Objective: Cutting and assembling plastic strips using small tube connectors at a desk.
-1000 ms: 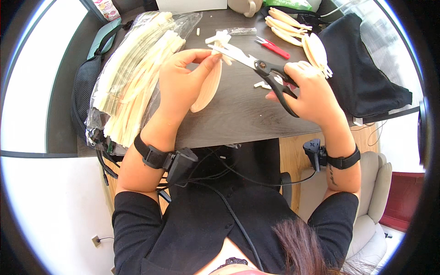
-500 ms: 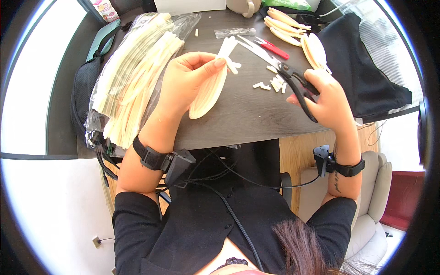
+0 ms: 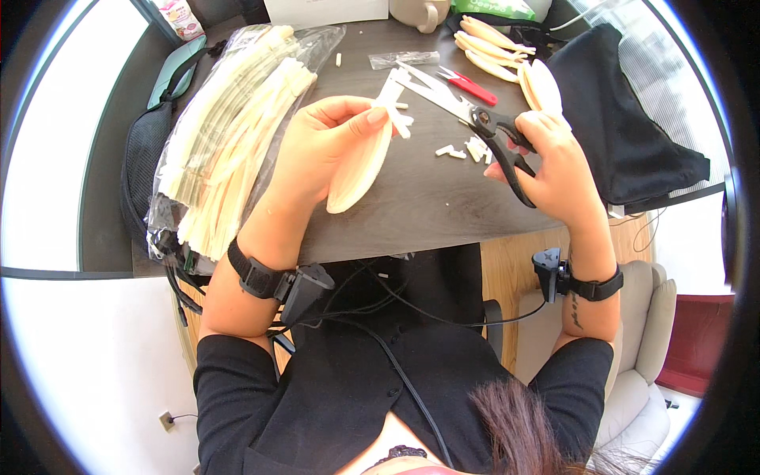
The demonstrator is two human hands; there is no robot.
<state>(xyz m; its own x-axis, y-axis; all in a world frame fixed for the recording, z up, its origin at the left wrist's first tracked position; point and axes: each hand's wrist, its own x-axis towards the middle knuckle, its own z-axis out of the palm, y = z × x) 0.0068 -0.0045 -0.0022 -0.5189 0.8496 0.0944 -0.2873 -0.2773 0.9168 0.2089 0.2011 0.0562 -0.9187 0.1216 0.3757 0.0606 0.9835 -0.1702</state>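
Between the thumb and fingers of my left hand is a cream petal-shaped piece of layered flat strips. It hangs below the pinch, and its narrow strip ends stick out above. My right hand grips black-handled scissors through the handle loops. Their blades are parted and point up-left, with the tips beside the strip ends; whether they touch, I cannot tell. Short cream offcuts lie on the table below the scissors. Red-handled snips rest just beyond the blades.
A clear plastic bag of long cream strips covers the table's left side. Several more petal-shaped pieces lie at the far right, beside a black cloth bag. A small clear wrapper lies at the back on the dark table.
My right hand has moved left with the scissors, bringing the blades closer to the strip ends. The held piece has shifted slightly downward in view.
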